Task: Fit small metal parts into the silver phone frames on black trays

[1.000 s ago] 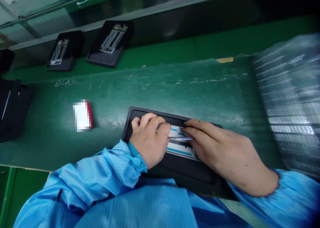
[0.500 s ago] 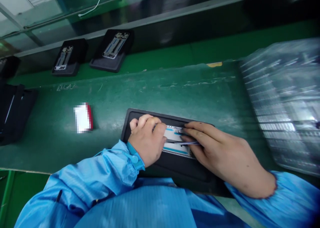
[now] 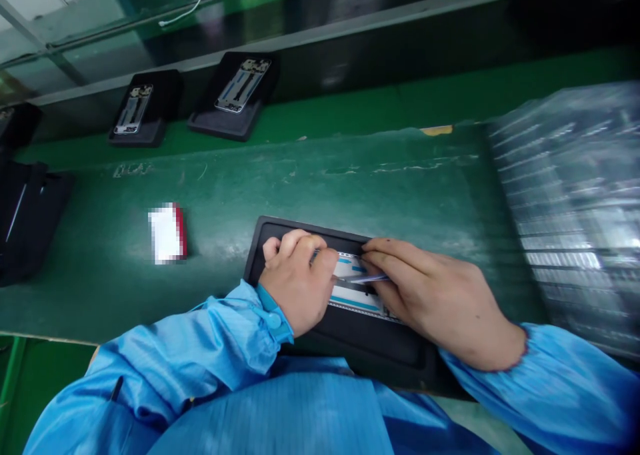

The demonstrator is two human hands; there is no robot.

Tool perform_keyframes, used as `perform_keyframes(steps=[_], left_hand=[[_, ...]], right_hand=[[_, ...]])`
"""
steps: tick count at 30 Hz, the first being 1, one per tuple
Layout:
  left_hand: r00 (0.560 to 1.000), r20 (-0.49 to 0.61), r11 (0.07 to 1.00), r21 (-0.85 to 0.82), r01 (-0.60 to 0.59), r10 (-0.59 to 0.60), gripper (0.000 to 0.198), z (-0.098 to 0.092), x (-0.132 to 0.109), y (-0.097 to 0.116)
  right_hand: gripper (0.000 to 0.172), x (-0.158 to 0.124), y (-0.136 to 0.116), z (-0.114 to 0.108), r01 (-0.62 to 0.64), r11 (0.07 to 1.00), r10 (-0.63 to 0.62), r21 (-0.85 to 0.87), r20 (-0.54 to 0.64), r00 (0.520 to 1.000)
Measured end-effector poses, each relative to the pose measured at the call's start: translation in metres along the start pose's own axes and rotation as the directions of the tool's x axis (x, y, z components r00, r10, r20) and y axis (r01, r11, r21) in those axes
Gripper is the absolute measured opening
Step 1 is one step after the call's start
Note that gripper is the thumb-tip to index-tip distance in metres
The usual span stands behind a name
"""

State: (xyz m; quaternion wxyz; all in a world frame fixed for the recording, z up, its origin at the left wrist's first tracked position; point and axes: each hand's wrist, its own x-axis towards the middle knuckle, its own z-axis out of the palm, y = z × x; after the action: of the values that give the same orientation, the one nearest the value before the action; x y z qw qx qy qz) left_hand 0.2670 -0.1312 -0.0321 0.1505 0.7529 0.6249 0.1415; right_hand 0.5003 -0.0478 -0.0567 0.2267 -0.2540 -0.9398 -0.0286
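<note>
A black tray (image 3: 280, 232) lies on the green bench in front of me. It holds a phone frame (image 3: 356, 295) with white and blue strips. My left hand (image 3: 296, 282) is curled, its fingertips pressing on the frame's left part. My right hand (image 3: 435, 298) pinches a thin metal tool, probably tweezers (image 3: 361, 279), whose tip lies on the frame between both hands. Blue sleeves cover both arms.
Two more black trays with phone frames (image 3: 239, 92) (image 3: 134, 107) sit on the far green belt. A black tray stack (image 3: 25, 208) stands at the left. A small white and red item (image 3: 167, 234) lies on the bench. Clear plastic trays (image 3: 575, 208) are stacked at the right.
My hands have stayed on the frame; the right hand and its tool shifted slightly left and up. The view tilted a little.
</note>
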Motion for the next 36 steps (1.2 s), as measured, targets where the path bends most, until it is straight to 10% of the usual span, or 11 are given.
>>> perform_keyframes(steps=[36], left_hand=[[1.0,0.026,1.0,0.002,-0.004,0.004,0.02,-0.002,0.003,-0.002]], right_hand=[[0.021,0.029,0.023,-0.009,-0.221,0.925,0.131,0.309,0.287,0.949]])
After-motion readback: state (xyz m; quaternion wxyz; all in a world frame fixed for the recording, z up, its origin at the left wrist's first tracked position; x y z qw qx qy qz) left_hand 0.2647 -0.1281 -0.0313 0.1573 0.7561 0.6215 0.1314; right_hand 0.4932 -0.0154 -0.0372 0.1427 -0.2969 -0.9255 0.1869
